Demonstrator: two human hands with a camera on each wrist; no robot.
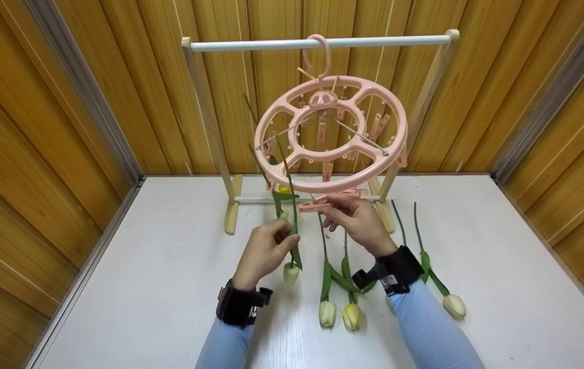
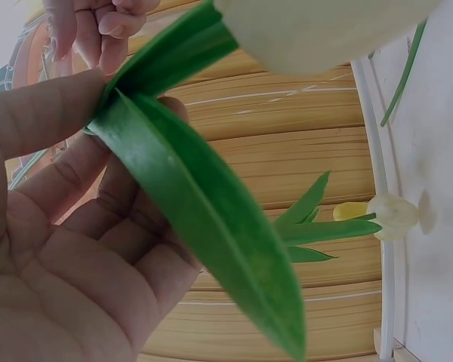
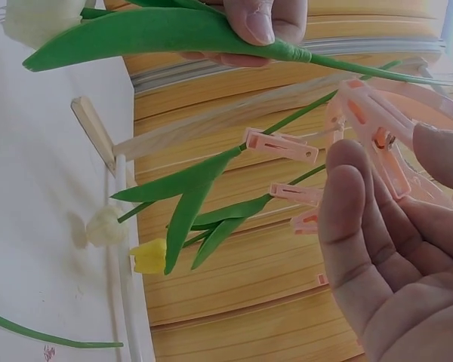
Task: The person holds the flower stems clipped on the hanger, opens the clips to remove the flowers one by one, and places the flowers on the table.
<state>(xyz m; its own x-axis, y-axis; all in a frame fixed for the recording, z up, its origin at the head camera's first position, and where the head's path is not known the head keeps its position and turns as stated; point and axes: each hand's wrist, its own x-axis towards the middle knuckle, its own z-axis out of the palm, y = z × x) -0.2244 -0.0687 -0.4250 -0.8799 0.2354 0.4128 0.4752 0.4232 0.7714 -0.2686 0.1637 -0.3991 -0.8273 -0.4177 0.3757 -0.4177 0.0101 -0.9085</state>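
My left hand [image 1: 269, 251] pinches the stem of a white tulip [image 1: 291, 274] by its green leaves [image 2: 204, 204]; the bloom points down and the stem rises before the hanger's rim. My right hand [image 1: 361, 223] holds a pink clothespin [image 3: 377, 136] between thumb and fingers, below the front of a round pink clip hanger [image 1: 322, 187]. In the right wrist view, a white tulip [image 3: 106, 226] and a yellow tulip [image 3: 149, 256] hang bloom-down, their stems caught in pink clothespins [image 3: 283, 145]. The held stem's top passes close to my right hand's clothespin.
The hanger hooks over the white bar [image 1: 251, 46] of a wooden rack [image 1: 205, 102] on a white table [image 1: 169, 287]. Several tulips lie at front, including a white one [image 1: 327, 313], a yellow one [image 1: 352, 316] and another white one [image 1: 454, 306] at right. Wood-panelled walls enclose the table.
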